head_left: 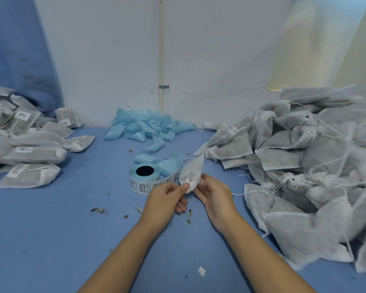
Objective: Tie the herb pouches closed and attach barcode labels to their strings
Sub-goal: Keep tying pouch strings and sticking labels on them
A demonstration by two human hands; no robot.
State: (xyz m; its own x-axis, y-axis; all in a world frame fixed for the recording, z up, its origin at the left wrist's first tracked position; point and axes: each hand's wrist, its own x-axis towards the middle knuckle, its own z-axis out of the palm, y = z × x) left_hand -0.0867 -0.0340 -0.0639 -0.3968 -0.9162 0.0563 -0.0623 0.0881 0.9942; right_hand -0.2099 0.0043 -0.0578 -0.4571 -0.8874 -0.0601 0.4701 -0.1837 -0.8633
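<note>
- While both hands meet over the middle of the blue table (51, 229), the left hand (167, 197) pinches the lower edge of a white pouch (191, 173) between thumb and curled fingers.
- At the pouch's 4 o'clock side, the right hand (213, 192) grips it too, fingers curled behind the fabric; the pouch stands tilted, its tip toward 1 o'clock.
- Just beside the hands, at 10 o'clock, lies a roll of barcode labels (143, 178), its blue backing strip (148, 126) trailing away to a heap at 12 o'clock.
- At 3 o'clock sits a big pile of unlabelled pouches (304, 166) with loose strings.
- At 9 o'clock lies a pile of labelled pouches (25, 149).
- Bits of dried herb (98, 210) are scattered near the hands.
</note>
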